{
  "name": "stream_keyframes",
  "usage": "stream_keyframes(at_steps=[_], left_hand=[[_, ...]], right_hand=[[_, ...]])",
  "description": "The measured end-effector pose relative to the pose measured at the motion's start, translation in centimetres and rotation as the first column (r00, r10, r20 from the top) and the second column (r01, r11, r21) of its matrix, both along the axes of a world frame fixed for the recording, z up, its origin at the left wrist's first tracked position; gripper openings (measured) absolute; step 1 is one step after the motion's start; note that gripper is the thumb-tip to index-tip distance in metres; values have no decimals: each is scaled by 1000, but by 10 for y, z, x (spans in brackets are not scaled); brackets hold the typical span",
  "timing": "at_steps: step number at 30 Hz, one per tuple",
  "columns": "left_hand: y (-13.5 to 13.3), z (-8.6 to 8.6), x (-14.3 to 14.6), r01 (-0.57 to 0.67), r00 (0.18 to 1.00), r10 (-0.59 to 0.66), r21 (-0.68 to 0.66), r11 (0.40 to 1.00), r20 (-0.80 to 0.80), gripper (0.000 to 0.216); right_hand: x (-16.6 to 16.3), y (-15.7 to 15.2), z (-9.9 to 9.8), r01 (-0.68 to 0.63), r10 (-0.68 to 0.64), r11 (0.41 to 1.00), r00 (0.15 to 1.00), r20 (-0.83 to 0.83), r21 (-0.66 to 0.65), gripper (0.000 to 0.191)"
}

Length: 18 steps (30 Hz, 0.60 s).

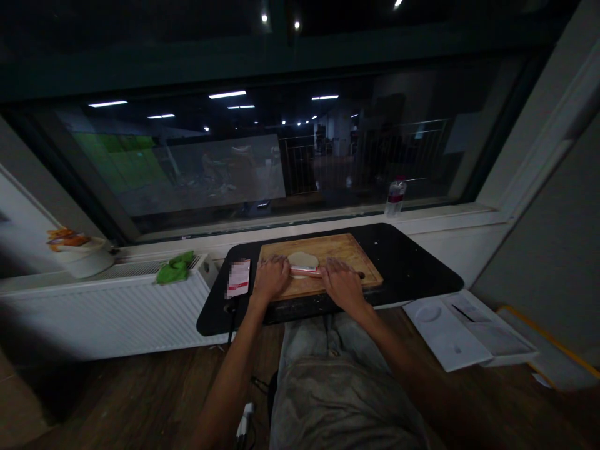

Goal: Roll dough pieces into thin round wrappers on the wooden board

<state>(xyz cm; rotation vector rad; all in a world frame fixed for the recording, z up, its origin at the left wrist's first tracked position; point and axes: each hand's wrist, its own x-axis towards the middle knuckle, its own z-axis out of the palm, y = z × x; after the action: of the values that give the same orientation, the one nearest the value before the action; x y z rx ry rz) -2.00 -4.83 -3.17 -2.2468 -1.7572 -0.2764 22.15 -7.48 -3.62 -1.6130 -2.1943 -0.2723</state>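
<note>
On the white radiator at far left, a white bowl (84, 259) of orange pieces and a crumpled green cloth (175, 267) sit well apart from the work. A red-and-white packet (239, 279) lies on the black oval worktop (412, 262) just beside the left hand (272, 278), within easy reach. Both hands lie flat and open, palms down on the ends of a pale, reddish-banded rolling pin (304, 270), the right hand (342, 284) mirroring the left, probably to spread weight evenly. The pin touches the near edge of a flat round of pale dough (302, 259) on the wooden cutting board (360, 256). A clear plastic bottle (396, 197) stands back on the sill.
</note>
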Motion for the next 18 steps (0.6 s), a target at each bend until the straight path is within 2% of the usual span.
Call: stream_keyframes(at_steps=[4,8,14,18], left_hand=[[1,2,0,10,1000,-11,-22,1000,-17,40],[5,3,-1,-35,998,37,-35,999,52,46],[15,1,0,-32,999,33,-40,999,23,50],[25,7,3,-49,998,48,-47,998,-32,49]], right_hand=[[0,1,3,-13,13,999,1000,-4,-35,51],[-1,11,9,-9,10,998,1000,9,-62,50],[-1,41,14,-6,8,999,999,47,-49,51],[-1,65,17,-5,10,997,998,70,-74,51]])
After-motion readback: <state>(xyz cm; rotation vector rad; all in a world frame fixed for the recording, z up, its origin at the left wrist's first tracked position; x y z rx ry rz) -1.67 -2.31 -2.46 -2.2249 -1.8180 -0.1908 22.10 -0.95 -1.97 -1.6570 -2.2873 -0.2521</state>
